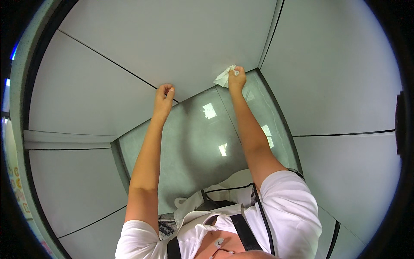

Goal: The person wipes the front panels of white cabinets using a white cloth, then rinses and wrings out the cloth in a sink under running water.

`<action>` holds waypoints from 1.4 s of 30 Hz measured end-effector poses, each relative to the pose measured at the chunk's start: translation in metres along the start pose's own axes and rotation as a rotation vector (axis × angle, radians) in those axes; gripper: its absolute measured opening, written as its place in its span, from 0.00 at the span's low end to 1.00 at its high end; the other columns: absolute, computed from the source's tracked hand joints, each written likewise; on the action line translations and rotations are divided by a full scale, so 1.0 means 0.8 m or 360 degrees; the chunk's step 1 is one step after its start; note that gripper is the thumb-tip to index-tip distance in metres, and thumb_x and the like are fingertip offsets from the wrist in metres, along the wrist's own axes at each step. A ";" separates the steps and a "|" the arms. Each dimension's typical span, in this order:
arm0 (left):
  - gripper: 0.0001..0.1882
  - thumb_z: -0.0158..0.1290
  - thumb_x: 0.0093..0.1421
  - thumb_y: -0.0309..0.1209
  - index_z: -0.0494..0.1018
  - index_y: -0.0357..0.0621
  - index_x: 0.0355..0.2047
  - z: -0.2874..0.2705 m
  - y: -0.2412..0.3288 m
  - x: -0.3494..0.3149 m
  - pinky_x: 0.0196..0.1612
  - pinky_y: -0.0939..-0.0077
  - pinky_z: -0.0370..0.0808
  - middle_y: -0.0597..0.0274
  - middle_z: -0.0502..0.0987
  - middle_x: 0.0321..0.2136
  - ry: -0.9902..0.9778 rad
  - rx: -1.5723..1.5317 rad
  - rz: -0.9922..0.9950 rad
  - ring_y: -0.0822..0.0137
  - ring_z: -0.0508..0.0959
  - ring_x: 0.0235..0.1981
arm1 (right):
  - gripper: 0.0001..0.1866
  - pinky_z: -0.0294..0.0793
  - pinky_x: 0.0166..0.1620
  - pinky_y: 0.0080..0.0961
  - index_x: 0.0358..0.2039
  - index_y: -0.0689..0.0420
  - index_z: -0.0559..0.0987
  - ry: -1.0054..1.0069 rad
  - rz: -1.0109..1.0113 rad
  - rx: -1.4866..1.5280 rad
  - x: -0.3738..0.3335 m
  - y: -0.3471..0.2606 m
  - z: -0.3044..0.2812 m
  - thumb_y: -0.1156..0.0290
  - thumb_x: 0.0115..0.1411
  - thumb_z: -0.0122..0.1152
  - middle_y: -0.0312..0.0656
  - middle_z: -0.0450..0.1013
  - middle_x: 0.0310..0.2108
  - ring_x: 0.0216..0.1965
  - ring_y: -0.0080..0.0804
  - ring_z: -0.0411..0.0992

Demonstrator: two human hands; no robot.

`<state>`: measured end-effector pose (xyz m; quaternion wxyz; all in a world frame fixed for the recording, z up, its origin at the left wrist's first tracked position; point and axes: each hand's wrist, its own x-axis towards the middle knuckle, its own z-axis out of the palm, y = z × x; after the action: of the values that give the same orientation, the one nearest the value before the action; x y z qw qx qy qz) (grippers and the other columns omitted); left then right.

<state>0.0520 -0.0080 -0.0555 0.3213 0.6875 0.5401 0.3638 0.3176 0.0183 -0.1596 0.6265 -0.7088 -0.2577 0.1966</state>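
- Nearest to me, the person leans forward in a white T-shirt (289, 203) with black straps (243, 228) over it; a black cord (264, 220) loops down the front, beside the right upper arm. It could snag if that arm swung back across the body.
- Beyond the torso spread glossy grey floor tiles (194, 146), with bright window-like reflections on them. A foot could slide if that sheen means a wet surface, though I can't tell that it does.
- Farther off on the left, the left hand (164, 100) has its fingers curled in, nothing visible between them, right by the lower end of a dark seam (116, 63) in the panelling. I can't tell whether they touch it or how tightly they are closed. If the panel there is a door and shifted, a fingertip could be nipped.
- About as far, on the right, the right hand (237, 81) has its fingers closed on a white cloth (222, 79), near the foot of the far panel. Only part seems gripped, so a loose pinch might let it slip, or its free end catch on the panel's lower edge.
- That cloth looks thin, soft and crumpled, its loose part spreading left in a ragged point.
- Farthest stands the pale grey far panel (181, 39), meeting the right-hand panel (332, 77) at a corner.
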 end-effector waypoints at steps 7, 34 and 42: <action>0.15 0.48 0.56 0.36 0.68 0.41 0.41 0.002 0.010 -0.008 0.39 0.75 0.63 0.58 0.68 0.37 0.0035 0.0082 0.0020 0.67 0.67 0.39 | 0.14 0.66 0.43 0.31 0.32 0.61 0.72 0.0110 -0.0179 0.0188 -0.033 -0.063 0.009 0.70 0.46 0.63 0.48 0.69 0.35 0.38 0.41 0.68; 0.20 0.48 0.57 0.39 0.66 0.40 0.45 0.003 0.022 -0.009 0.43 0.73 0.64 0.53 0.66 0.43 -0.0029 0.0149 -0.0102 0.62 0.66 0.46 | 0.07 0.68 0.36 0.32 0.23 0.60 0.74 0.0228 -0.0343 0.0034 -0.006 -0.046 -0.009 0.75 0.41 0.61 0.45 0.72 0.27 0.31 0.42 0.71; 0.20 0.48 0.57 0.40 0.66 0.41 0.45 0.007 0.019 -0.011 0.43 0.72 0.64 0.54 0.66 0.44 -0.0026 0.0147 -0.0161 0.62 0.66 0.46 | 0.07 0.68 0.37 0.33 0.23 0.59 0.74 -0.0044 -0.0450 -0.0057 -0.038 -0.093 -0.009 0.74 0.41 0.62 0.44 0.71 0.29 0.33 0.43 0.70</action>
<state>0.0630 -0.0198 -0.0471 0.3114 0.6765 0.5878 0.3161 0.2891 0.0002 -0.0867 0.6316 -0.6737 -0.3670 0.1115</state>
